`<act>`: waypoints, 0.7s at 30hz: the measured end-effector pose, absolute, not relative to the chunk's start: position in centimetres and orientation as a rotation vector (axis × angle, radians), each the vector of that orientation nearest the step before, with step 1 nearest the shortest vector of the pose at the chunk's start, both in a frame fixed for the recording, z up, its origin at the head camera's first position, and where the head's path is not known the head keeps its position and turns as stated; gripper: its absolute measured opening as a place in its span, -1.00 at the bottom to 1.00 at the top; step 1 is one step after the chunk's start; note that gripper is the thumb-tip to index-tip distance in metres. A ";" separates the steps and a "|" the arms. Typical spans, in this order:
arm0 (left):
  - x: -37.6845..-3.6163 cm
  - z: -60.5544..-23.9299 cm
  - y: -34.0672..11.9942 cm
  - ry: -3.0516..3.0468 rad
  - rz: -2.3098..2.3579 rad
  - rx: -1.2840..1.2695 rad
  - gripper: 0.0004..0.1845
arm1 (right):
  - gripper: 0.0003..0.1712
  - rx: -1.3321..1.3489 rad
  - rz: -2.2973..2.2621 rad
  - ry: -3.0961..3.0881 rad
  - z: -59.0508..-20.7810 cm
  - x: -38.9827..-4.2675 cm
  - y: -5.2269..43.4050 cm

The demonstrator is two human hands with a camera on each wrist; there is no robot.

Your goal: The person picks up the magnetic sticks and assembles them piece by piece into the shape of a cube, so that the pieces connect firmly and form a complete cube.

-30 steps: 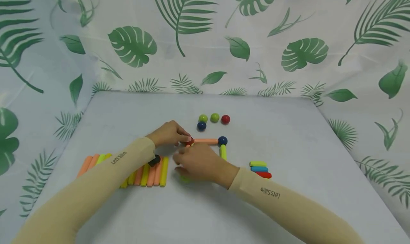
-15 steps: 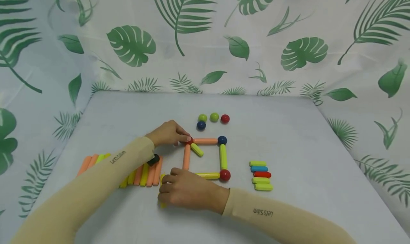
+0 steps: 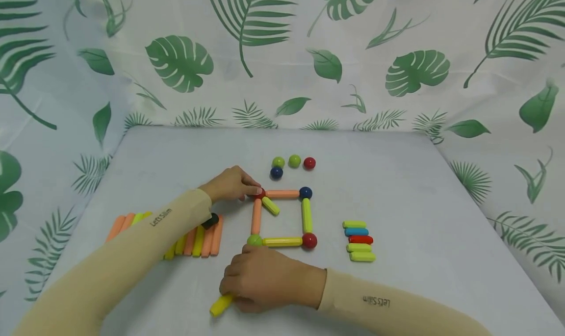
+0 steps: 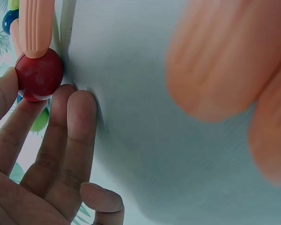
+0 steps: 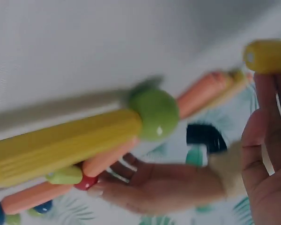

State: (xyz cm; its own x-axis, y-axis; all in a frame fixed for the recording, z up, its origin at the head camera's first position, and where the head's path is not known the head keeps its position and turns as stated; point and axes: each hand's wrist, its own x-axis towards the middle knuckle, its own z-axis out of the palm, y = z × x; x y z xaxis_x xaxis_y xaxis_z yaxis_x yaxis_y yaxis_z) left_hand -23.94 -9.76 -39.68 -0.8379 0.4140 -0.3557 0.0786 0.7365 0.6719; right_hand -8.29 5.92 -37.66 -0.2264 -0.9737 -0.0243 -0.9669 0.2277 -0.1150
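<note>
1. Your L hand [image 3: 231, 184] is pinching the red ball [image 4: 40, 75] at the far-L corner of the stick square [image 3: 282, 241].
2. Your R hand [image 3: 270, 279] is gripping a yellow stick [image 3: 220, 305], one end poking out, nr the green ball [image 5: 154, 115] at the near-L corner.
3. Short sticks [image 3: 360, 239] are lying off to R; loose balls [image 3: 295, 160] are sitting beyond.

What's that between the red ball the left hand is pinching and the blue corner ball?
One peach stick lies between the red ball and the blue corner ball, in the head view.
</note>
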 end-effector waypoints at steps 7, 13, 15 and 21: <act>-24.1 -40.1 -10.0 2.430 0.938 0.352 -0.67 | -0.80 -1.359 -0.800 2.624 -34.8 -12.1 9.5; -23.9 -40.2 -10.2 2.427 0.970 0.363 -0.66 | -0.78 -0.828 -0.495 2.873 -34.8 -15.1 12.3; -23.8 -40.1 -10.3 2.428 0.981 0.371 -0.65 | -0.79 -0.737 -0.392 2.870 -35.1 -15.5 12.8; -23.7 -39.8 -10.3 2.430 0.975 0.371 -0.65 | -0.85 -0.657 -0.267 2.848 -36.2 -15.4 13.3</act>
State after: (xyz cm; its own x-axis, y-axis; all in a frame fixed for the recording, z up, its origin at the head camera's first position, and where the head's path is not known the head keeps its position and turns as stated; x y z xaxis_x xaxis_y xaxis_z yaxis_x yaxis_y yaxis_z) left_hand -23.72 -10.34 -39.84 -0.8420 0.4181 -0.3408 0.0667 0.7076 0.7035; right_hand -15.43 13.27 -36.17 -0.8796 -0.4486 -0.1584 -0.4114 0.8844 -0.2204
